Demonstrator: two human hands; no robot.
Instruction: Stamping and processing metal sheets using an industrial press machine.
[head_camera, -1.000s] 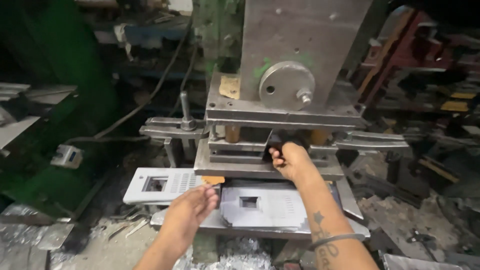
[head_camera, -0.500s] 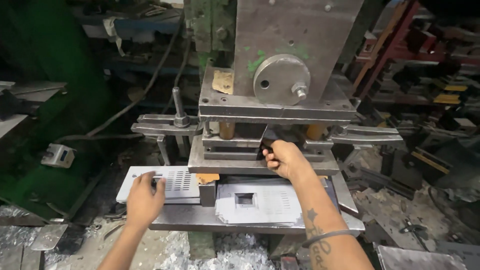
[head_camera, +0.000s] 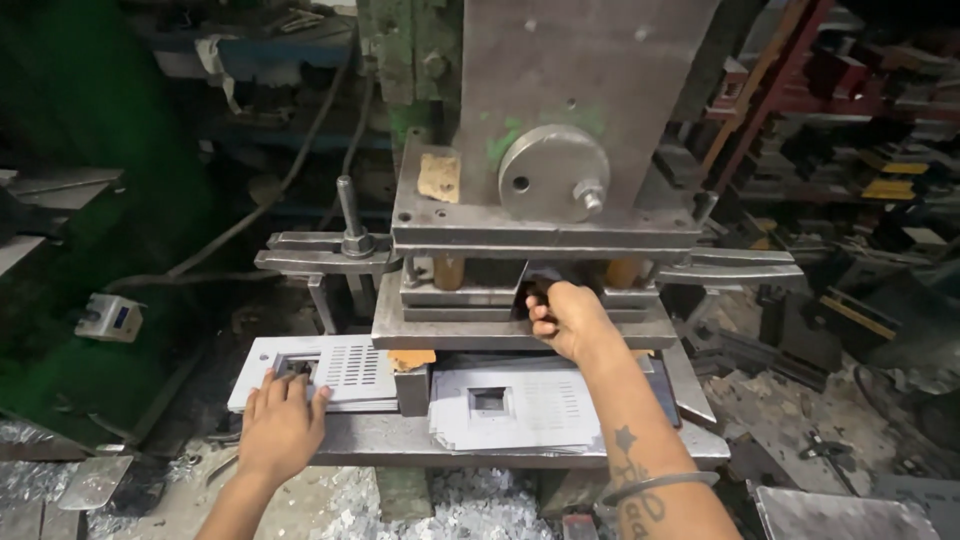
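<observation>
Grey steel fills the middle of the view: a heavy press (head_camera: 545, 150) stands upright with a round disc and bolt on its front face, and below it a thick die block (head_camera: 520, 305) sits on the press bed (head_camera: 520, 440). The right hand (head_camera: 568, 318) reaches in under the upper plate at the front of the die block, its fingers curled shut around a dark part that is too shadowed to make out; a thin bangle circles that forearm. The left hand (head_camera: 280, 425) lies flat and open, fingers spread, on the near edge of a pale perforated sheet-metal panel (head_camera: 325, 368) with a square cut-out and rows of slots, which juts off the left end of the bed. Just right of that panel, at the front edge of the bed, a stack of similar punched panels (head_camera: 520, 405) rests beneath the right forearm, with a small square opening near its middle. A vertical pin on a clamp bar (head_camera: 350, 225) rises at the left side of the press. A small white switch box (head_camera: 110, 317) sits well away to the left, and silvery metal scraps (head_camera: 450, 510) litter the floor under the front of the bed
</observation>
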